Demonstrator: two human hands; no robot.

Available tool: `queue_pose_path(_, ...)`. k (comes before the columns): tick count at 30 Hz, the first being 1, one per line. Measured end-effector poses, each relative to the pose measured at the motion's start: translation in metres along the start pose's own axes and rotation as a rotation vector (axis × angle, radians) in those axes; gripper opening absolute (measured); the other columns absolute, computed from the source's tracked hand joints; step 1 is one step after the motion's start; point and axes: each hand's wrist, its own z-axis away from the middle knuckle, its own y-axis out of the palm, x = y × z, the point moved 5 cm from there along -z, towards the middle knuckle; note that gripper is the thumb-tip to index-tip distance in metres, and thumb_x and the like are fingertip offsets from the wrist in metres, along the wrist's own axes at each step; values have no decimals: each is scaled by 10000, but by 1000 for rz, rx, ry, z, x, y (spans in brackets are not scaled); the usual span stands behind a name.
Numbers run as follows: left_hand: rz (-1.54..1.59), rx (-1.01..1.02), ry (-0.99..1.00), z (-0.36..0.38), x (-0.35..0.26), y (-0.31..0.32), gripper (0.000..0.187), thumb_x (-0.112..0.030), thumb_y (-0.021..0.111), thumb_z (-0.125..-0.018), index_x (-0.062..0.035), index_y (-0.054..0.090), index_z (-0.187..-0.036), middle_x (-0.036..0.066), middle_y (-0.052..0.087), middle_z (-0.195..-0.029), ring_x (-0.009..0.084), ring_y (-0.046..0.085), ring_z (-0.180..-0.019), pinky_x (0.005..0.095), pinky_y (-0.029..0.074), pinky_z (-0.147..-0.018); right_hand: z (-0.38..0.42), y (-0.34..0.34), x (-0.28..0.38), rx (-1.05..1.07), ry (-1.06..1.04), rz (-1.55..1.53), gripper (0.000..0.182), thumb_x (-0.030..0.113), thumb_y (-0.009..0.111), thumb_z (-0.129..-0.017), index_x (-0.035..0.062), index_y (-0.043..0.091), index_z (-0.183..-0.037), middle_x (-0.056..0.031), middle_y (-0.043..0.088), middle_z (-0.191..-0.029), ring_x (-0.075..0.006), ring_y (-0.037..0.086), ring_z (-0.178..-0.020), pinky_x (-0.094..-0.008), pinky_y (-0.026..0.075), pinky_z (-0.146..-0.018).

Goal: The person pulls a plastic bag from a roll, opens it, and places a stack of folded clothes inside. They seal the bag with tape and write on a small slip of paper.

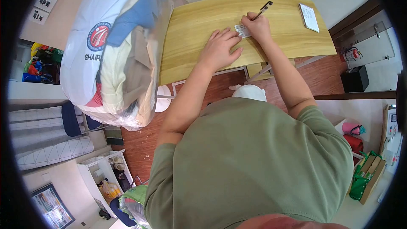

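My right hand is closed around a black pen, whose upper end sticks out past the fingers. Beneath the pen hand lies a small white printed slip on the wooden table. My left hand rests flat on the tabletop with its fingers apart, the fingertips at the slip's left edge. The pen's tip is hidden by my right hand. Farther right on the table sits a small notepad with writing on it.
A large clear plastic bag of folded clothes stands against the table's left side. Below the table's front edge is a white stool. A fire extinguisher and a black box stand on the right. Shelves are at lower left.
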Motion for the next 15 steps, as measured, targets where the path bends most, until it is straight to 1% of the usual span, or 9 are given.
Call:
queue_pose_path(6,-12,3,4,0,2,1,365,-325,626,-877,-96,679,-1156,100,600,-1264,332,480,-1291,511,323,-1100,1,1,-1,-25,-21,-39,273,238,646,-791,0,588,-670,-173,525,-564,-205,463,-478,-351,436,-511)
queue_pose_path(9,-10,0,2,0,2,0,364,-326,625,-876,-98,682,-1154,100,600,-1268,332,482,-1290,511,325,-1099,0,3,-4,-28,11,-40,276,235,649,-791,-1,583,-663,-169,531,-560,-209,484,-470,-357,434,-502)
queue_pose_path(12,-8,4,-2,0,2,1,363,-326,624,-875,-99,683,-1152,99,598,-1274,333,480,-1291,510,325,-1098,2,-2,1,-57,-25,-8,283,242,647,-793,2,584,-656,-167,539,-558,-212,516,-468,-360,436,-499)
queue_pose_path(15,-8,4,-2,-1,2,1,360,-324,622,-877,-100,684,-1152,99,597,-1278,331,478,-1294,510,324,-1100,4,-3,-1,-100,-42,-10,289,252,640,-796,5,590,-653,-166,549,-561,-233,545,-473,-364,441,-498)
